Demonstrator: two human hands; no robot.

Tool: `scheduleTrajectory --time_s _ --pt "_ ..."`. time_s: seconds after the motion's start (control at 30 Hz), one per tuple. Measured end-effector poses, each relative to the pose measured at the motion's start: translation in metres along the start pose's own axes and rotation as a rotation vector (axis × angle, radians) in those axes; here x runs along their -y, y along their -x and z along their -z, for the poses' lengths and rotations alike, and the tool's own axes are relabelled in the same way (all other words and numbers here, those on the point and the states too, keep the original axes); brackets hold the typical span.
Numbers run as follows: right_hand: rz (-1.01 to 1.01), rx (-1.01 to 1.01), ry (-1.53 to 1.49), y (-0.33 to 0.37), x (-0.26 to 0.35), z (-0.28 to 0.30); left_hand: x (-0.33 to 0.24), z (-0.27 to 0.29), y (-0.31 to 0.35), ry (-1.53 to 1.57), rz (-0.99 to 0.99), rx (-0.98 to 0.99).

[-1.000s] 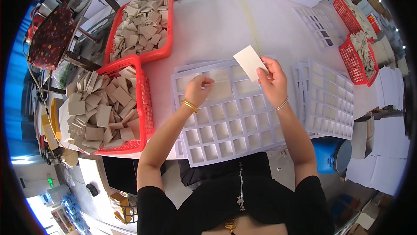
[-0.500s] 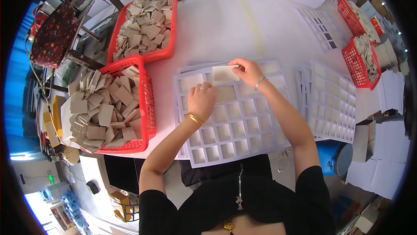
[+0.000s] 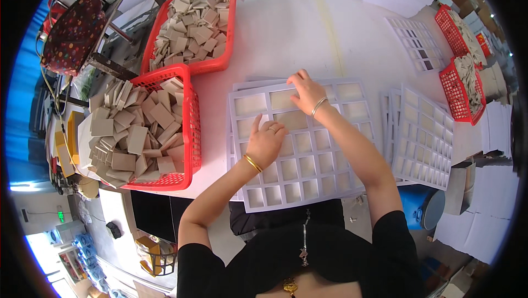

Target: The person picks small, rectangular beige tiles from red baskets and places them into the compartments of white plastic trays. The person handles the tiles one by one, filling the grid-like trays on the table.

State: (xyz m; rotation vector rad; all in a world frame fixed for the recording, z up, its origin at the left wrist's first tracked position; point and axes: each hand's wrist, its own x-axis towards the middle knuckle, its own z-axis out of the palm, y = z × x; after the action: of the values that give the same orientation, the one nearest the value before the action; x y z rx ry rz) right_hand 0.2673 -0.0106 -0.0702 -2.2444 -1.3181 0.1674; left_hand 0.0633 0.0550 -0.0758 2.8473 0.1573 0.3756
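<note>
A white compartment tray [image 3: 268, 101] lies on top of another at the table's near edge, pale flat pieces in many of its cells. One cream rectangular card [image 3: 281, 99] rests in a wide top-row compartment. Over that compartment is my right hand [image 3: 309, 95], fingertips near the tray's far rim and thumb held apart from them, with nothing visible between. My left hand [image 3: 266, 145] hovers over the left part of the tray, its index finger stretched forward and the others loosely bent; I see nothing in it. Below the card sits a darker beige compartment [image 3: 292, 120].
Red baskets [image 3: 195, 133] [image 3: 230, 28] heaped with beige tiles stand at the left. More compartment trays [image 3: 422, 133] are stacked on the right, and another tray [image 3: 415, 45] lies farther back. Smaller red baskets [image 3: 465, 91] line the right edge. A blue drum [image 3: 415, 204] stands below the table.
My right hand has let go of the cream card, which now lies in the top-row compartment. My left hand has drawn slightly nearer me and its index finger has straightened.
</note>
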Motion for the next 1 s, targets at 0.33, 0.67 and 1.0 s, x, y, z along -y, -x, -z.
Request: scheduleTrajectory --time_s 0.33,0.67,1.0 --pt "0.394 0.056 0.142 0.020 -0.010 -0.002 0.006 0.022 -0.030 -0.091 -0.042 0.397" --pt "0.359 0.169 0.124 0.028 0.009 -0.004 0.048 0.076 -0.061 -0.133 -0.089 0.400" --pt "0.268 0.213 0.104 0.024 0.022 -0.005 0.293 0.110 -0.119 -0.191 0.659 -0.185"
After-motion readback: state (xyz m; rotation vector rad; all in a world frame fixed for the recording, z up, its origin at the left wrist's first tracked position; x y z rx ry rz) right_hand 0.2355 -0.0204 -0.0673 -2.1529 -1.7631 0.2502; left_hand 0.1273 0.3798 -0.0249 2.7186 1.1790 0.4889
